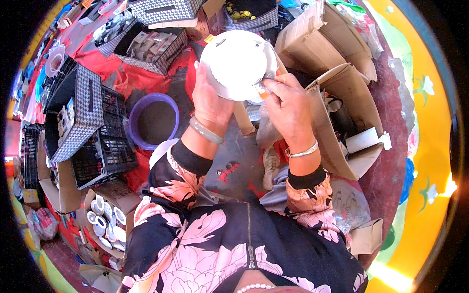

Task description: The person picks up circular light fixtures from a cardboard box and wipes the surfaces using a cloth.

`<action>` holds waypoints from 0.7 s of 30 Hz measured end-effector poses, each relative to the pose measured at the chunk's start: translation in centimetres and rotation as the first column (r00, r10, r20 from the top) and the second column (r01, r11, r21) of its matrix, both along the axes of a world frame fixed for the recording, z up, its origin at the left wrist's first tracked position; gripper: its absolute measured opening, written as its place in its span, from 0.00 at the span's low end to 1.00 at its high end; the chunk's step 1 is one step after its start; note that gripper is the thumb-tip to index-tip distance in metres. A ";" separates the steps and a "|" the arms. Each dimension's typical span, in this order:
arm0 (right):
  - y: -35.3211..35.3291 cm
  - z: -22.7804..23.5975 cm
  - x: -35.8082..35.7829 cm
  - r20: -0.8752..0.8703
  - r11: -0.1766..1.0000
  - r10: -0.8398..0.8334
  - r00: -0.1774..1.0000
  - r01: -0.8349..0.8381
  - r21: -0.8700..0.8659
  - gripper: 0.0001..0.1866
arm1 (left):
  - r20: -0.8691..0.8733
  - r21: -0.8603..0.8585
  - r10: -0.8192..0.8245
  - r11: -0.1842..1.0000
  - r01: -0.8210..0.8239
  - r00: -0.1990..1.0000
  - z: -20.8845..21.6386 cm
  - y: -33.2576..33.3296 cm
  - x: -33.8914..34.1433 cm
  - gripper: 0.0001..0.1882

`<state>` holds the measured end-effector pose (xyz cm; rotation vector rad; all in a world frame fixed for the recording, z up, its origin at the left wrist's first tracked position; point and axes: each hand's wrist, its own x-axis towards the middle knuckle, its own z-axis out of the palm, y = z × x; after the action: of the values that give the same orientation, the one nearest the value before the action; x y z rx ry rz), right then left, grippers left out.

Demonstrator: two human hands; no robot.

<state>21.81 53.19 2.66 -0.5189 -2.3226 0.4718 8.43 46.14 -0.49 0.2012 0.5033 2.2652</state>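
A white round disc (233, 66), with a scalloped raised middle and a small dark mark near its top, is held up in front of me. My left hand (210, 95) grips it from the left, thumb along the rim and the other fingers hidden behind. At its lower right edge, my right hand (288, 102) is closed in a pinch on a small label (262, 89) with dark marks and an orange patch. Clear plastic hangs just below that hand. I cannot tell whether the label is stuck to the disc.
A purple-rimmed tub (177, 117) stands left of my left hand. Open cardboard boxes (369, 105) crowd the right, one holding dark items. A carton of white round parts (105, 219) sits lower left. Houndstooth bins (168, 61) and a black crate (117, 141) lie further left and beyond.
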 end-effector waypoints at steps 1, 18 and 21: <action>0.0 -0.2 0.0 0.011 0.996 -0.003 1.000 0.004 -0.085 0.12 | -0.015 -0.002 0.011 1.000 -0.011 1.000 0.0 0.0 -0.1 0.28; 5.5 1.1 4.6 -0.062 0.909 -0.408 0.911 0.412 0.066 0.10 | -0.166 -0.016 -0.095 0.995 0.094 0.982 1.5 -0.6 -0.1 0.29; 4.5 3.5 4.9 -0.416 0.667 -0.449 0.791 -0.013 -0.745 0.14 | -0.208 -0.061 -0.098 0.994 0.087 0.973 0.5 -0.6 -0.3 0.29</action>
<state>26.74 57.69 6.18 -0.8839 -1.3792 1.2507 8.08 45.55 0.05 0.4330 0.6483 2.1481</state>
